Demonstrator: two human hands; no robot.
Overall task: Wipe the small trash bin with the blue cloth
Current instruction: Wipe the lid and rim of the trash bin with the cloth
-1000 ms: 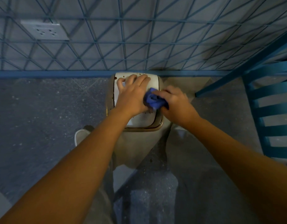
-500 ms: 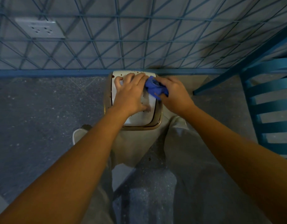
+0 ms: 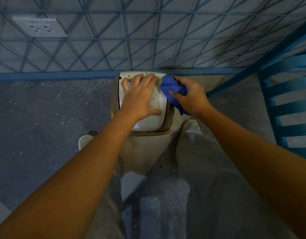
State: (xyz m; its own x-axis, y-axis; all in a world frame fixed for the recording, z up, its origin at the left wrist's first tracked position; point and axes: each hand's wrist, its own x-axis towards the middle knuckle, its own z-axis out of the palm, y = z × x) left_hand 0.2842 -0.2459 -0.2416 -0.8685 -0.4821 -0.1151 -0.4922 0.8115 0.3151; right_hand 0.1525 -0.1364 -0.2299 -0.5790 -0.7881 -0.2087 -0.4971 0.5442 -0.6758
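A view from above, looking down along two bare forearms to a bin on the floor. At far left, a white plastic wall socket (image 3: 39, 27) sits high on a grey tiled wall (image 3: 183, 28) crossed with blue diagonal lines. A blue painted strip (image 3: 45, 76) runs along the foot of the wall. Below it, a dark speckled stone floor (image 3: 36, 121) fills the left side.

In the middle, against the foot of the wall, stands the small trash bin (image 3: 148, 121), with a white square lid inside a tan rim. Brown specks dot the lid, mostly along its far edge and near its middle. The left hand (image 3: 140, 99) lies open and flat on the lid, fingers spread toward the wall, thumb stretched to the right. Just to its right, the right hand (image 3: 190, 97) is closed around a bunched blue cloth (image 3: 173, 88). The cloth touches the far right corner of the lid, and a tail of it hangs below the hand beside the bin's right rim.

Near the bin, the toes of two white shoes (image 3: 84, 140) show under light grey trouser legs (image 3: 209, 169), one on each side of the bin.

At far right, a blue wooden chair with horizontal slats (image 3: 290, 107) stands on the floor, well apart from the bin.
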